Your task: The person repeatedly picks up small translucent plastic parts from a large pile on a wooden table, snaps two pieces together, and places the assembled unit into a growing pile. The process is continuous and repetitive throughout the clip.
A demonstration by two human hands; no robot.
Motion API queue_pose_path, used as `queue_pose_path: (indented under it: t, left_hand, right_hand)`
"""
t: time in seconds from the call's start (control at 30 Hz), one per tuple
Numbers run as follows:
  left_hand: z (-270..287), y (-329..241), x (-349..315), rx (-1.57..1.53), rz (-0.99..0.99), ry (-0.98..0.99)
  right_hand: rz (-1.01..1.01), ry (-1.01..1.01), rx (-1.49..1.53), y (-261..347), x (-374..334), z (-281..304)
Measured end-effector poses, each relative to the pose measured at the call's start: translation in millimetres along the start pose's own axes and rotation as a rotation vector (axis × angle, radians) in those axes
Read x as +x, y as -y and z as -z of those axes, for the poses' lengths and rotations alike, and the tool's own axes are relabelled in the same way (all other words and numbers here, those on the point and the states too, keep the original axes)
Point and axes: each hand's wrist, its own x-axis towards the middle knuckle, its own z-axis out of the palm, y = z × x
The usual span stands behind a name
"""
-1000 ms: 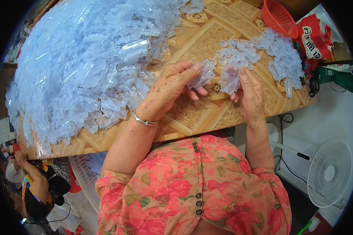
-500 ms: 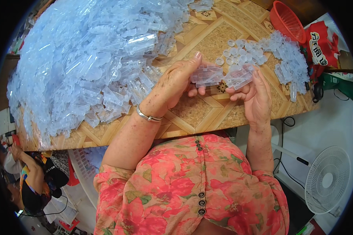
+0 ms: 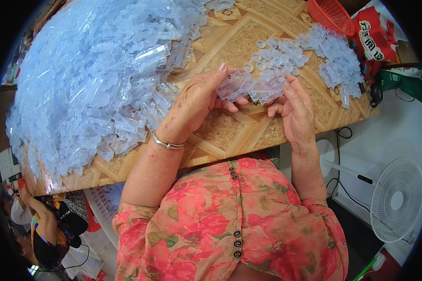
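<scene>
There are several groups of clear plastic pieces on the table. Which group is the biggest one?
The heap of clear plastic pieces at the person's left. It covers most of that half of the table, far more than the small cluster near the red basket.

Item under handling: a bundle of clear plastic pieces (image 3: 251, 87), translucent with a faint blue tint, small and elongated, several lying side by side as a loose row. The bundle is held above the table (image 3: 229, 136), lengthwise between the two hands. The left hand (image 3: 197, 100) covers its left end, fingers curled over the top and thumb beneath. The right hand (image 3: 295, 110) grips its right end with fingertips on the near edge. The pieces sit roughly level, tilted slightly up toward the right. Individual shapes within the bundle cannot be resolved. Finish appears glossy, with no visible damage.
</scene>
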Motion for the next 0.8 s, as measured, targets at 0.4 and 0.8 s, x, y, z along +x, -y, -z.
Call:
queue_pose_path:
  t: [0.4, 0.8]
  left_hand:
    - [-0.8, -3.6, 1.9, -0.159, -0.036, 0.071]
    - [3.2, 4.8, 2.0, -0.219, -0.068, 0.068]
  right_hand:
    - [0.163, -0.028, 0.014, 0.3, -3.3, -1.2]
    - [0.775, 0.055, -0.993, -15.0, 1.4, -23.2]
